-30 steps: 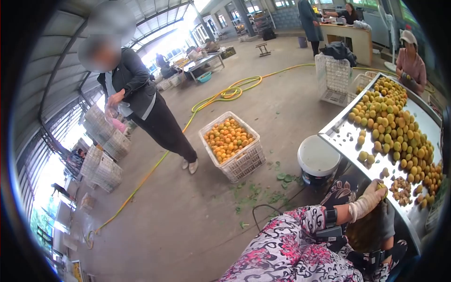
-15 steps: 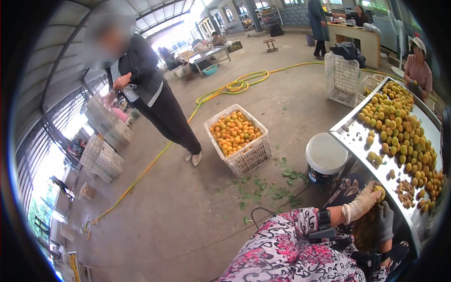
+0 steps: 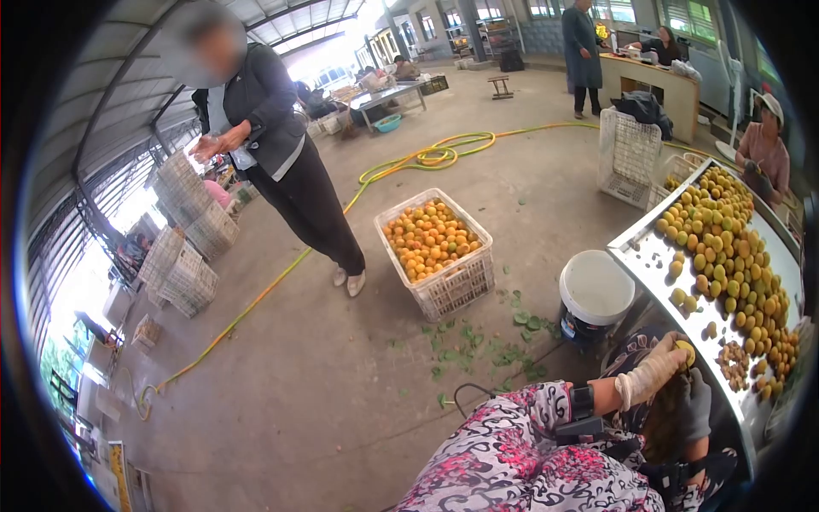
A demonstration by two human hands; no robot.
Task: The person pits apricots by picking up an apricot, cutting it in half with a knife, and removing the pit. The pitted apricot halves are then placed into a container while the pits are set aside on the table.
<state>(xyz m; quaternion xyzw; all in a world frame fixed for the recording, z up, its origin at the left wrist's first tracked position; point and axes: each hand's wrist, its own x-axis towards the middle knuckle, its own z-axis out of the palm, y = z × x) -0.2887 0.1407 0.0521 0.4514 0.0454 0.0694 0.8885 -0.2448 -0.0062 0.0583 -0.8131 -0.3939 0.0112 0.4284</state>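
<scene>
My left hand, in a pale glove, is closed on a yellow-green apricot beside the near edge of the metal table. Just below it is my right hand in a grey glove, its fingers curled up close to the apricot. Whatever that hand grips is too small or hidden to make out. Many yellow-green apricots lie heaped on the table. A small pile of brown pits sits at its near side.
A white bucket stands left of the table. Beyond it are scattered green leaves and a crate of orange apricots. A person stands by the crate, near a yellow-green hose. Another person sits across the table.
The view has shifted slightly. The standing person's hands have moved. My hands stay together at the table's edge with the apricot.
</scene>
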